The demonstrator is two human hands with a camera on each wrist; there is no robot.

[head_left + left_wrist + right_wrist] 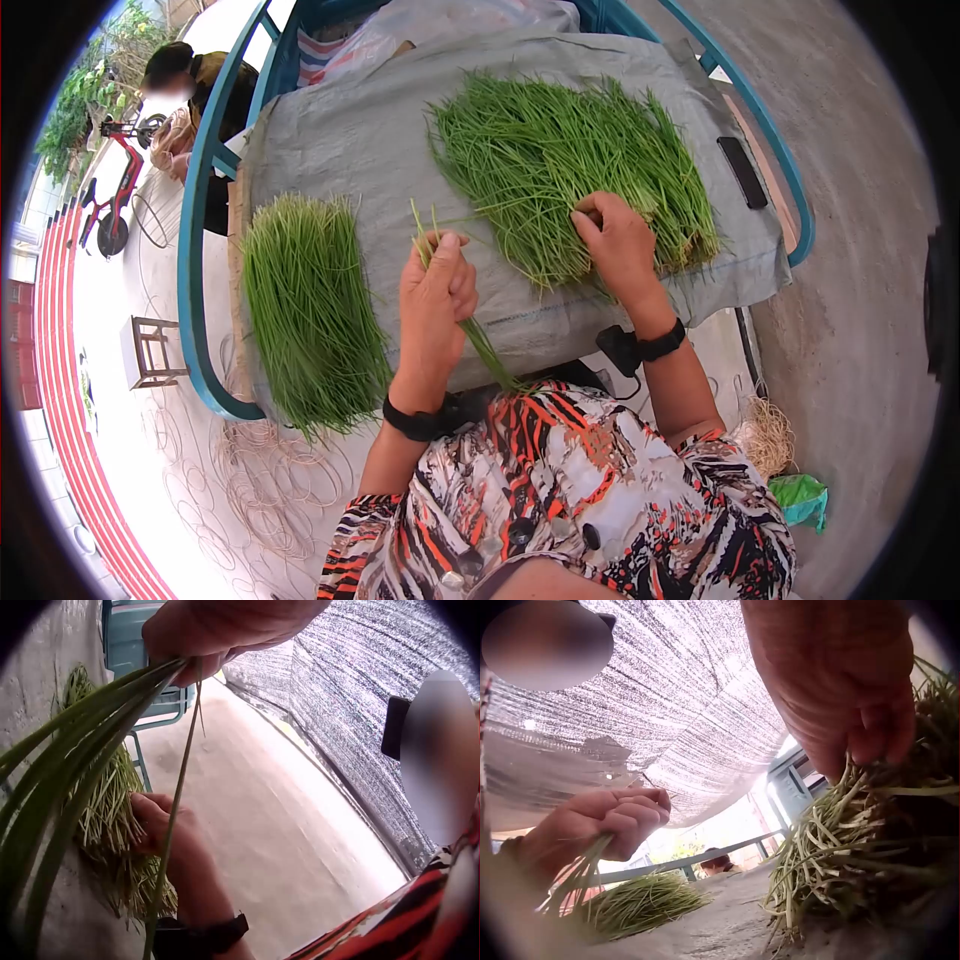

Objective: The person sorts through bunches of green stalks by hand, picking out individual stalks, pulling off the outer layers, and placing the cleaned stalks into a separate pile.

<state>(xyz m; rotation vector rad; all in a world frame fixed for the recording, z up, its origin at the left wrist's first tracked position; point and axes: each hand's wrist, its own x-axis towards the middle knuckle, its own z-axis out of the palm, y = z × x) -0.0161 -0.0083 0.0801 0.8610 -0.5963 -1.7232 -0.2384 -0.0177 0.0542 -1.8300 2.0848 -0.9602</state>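
Several thin green stalks (484, 350) are gripped in the left hand (432, 300), their pale ends poking up past the thumb and their leaves trailing toward the patterned shirt. The right hand (622, 245) is at the near side of a large loose pile of green stalks (560, 150), thumb and fingers bent. In the right wrist view the fingertips of the right hand (840, 690) pinch pale stalk ends (832, 825) at the pile's edge. A neater, aligned bundle (310, 310) lies left of the left hand, touching neither hand.
A grey sheet (390, 130) covers the blue-railed cart (190, 260). A black phone (742, 172) lies at its right edge. Another person (215, 85) is beyond the left rail, near a red scooter (128, 180). A stool (150, 352) stands left; twine (768, 440) lies at lower right.
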